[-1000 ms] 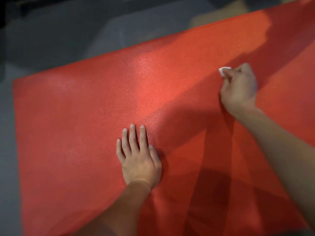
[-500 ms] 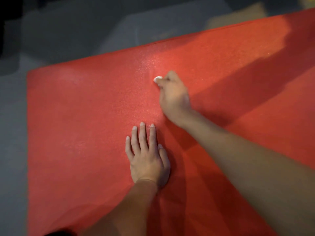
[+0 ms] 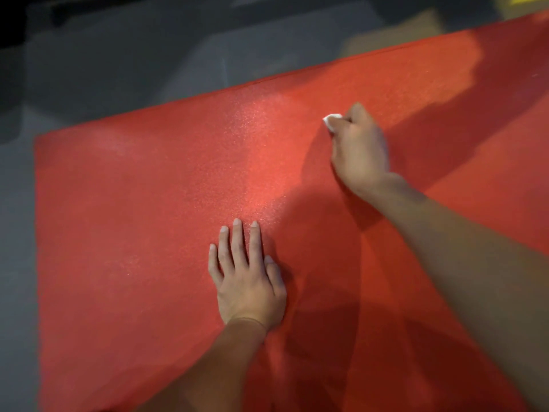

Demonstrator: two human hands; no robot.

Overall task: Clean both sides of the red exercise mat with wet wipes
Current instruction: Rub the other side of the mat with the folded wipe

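Note:
The red exercise mat (image 3: 133,233) lies flat on the floor and fills most of the view. My left hand (image 3: 248,278) rests palm down on its middle, fingers straight and together. Farther away and to the right, my right hand (image 3: 359,150) grips a small white wet wipe (image 3: 332,121) and holds it against the mat's surface. Only a corner of the wipe shows past the curled fingers. A shiny patch on the mat lies between the two hands.
Grey floor (image 3: 118,63) borders the mat at the far side and along the left edge. A tan patch (image 3: 395,34) lies on the floor beyond the mat's far edge. My own shadow darkens the mat's near right part.
My right hand with the wipe swept left across the mat a half second ago and has now moved back to the right. My left hand stayed pressed in place.

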